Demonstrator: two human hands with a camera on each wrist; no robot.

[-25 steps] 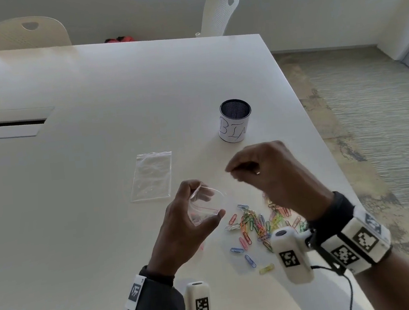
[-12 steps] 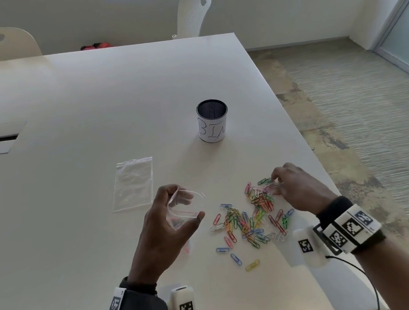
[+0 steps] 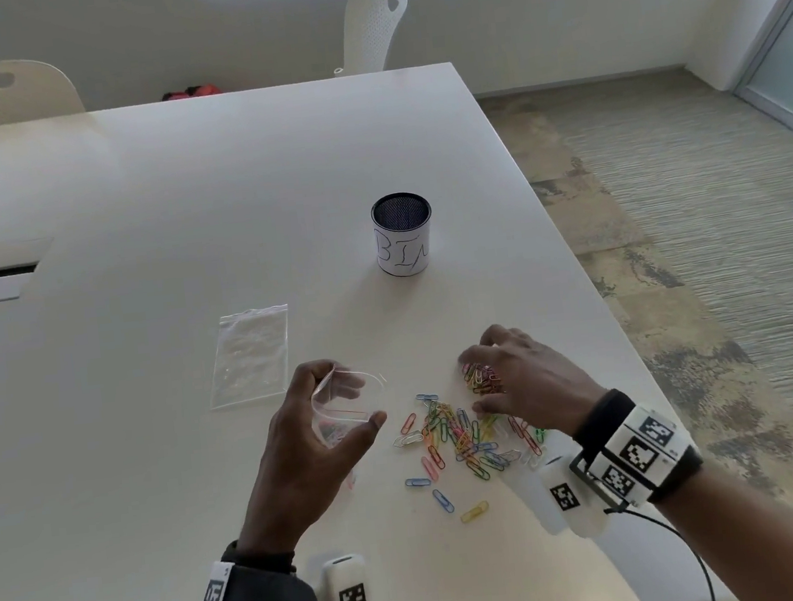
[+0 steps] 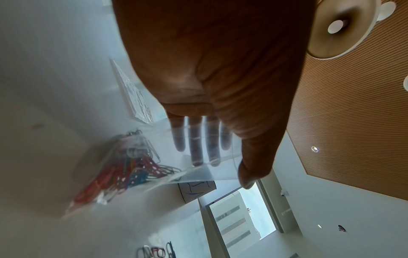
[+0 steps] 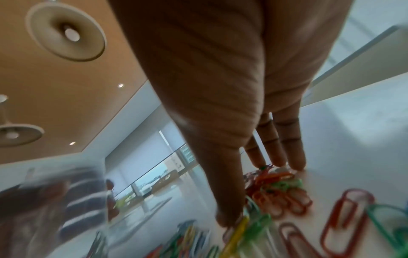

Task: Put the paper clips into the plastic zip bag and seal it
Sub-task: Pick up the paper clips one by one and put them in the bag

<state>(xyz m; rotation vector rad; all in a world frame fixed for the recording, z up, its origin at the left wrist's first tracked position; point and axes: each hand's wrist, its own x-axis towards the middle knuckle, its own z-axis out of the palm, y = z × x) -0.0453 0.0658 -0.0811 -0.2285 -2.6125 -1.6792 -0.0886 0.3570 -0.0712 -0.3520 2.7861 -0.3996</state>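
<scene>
My left hand (image 3: 361, 399) holds a clear plastic zip bag (image 3: 337, 426) with its mouth spread between thumb and fingers. In the left wrist view the zip bag (image 4: 154, 157) has several coloured clips in its bottom, and the left hand (image 4: 220, 169) shows its fingers through the plastic. A loose pile of coloured paper clips (image 3: 457, 435) lies on the white table (image 3: 178, 201) just right of the bag. My right hand (image 3: 479, 382) rests on the pile's far end, fingertips and thumb on the table around a small cluster. In the right wrist view the right hand (image 5: 253, 192) has straight fingers.
A second clear zip bag (image 3: 251, 357) lies flat to the left of the held one. A mesh cup marked BIN (image 3: 404, 240) stands beyond the pile. The table's right edge (image 3: 633, 334) runs close to my right hand. White chairs (image 3: 373, 28) stand at the far side.
My right hand came down from above the bag's mouth to the far right of the pile and now draws a cluster of clips inward. The left hand kept holding the bag.
</scene>
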